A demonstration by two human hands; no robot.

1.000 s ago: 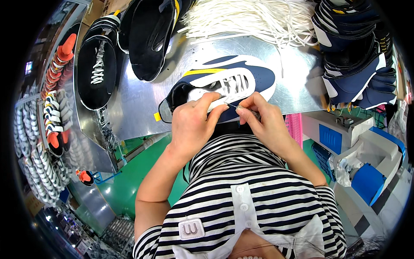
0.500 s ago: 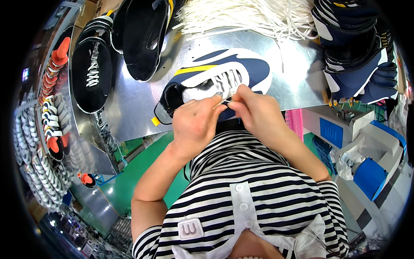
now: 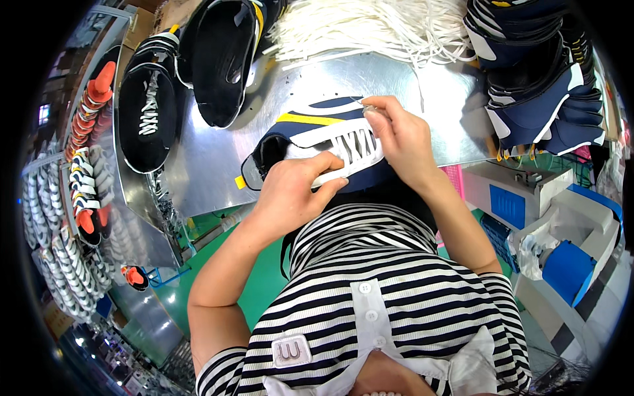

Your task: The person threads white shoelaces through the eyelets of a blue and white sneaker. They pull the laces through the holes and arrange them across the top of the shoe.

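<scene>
Shiny metal table (image 3: pixel 454 117) bears navy-white-yellow shoe upper (image 3: pixel 320 134), L hand (image 3: pixel 295 188) clamped on near side, prob. steadying, R hand (image 3: pixel 404 135) pinched, contents unclear

Before me on the counter (image 3: pixel 456 140) lies a shoe upper (image 3: pixel 310 119), laces (image 3: pixel 376 26) heaped behind it, other uppers (image 3: pixel 132 125) to my left, stacked uppers (image 3: pixel 535 122) to my right.

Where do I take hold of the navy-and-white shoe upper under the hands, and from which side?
Take the shoe upper by its black collar at the heel end, from the person's left. It gapes open there, so fingers could probably go inside, thumb outside. The left hand pinches the near lacing edge and the right hand is over the toe end, leaving the heel end uncovered.
</scene>
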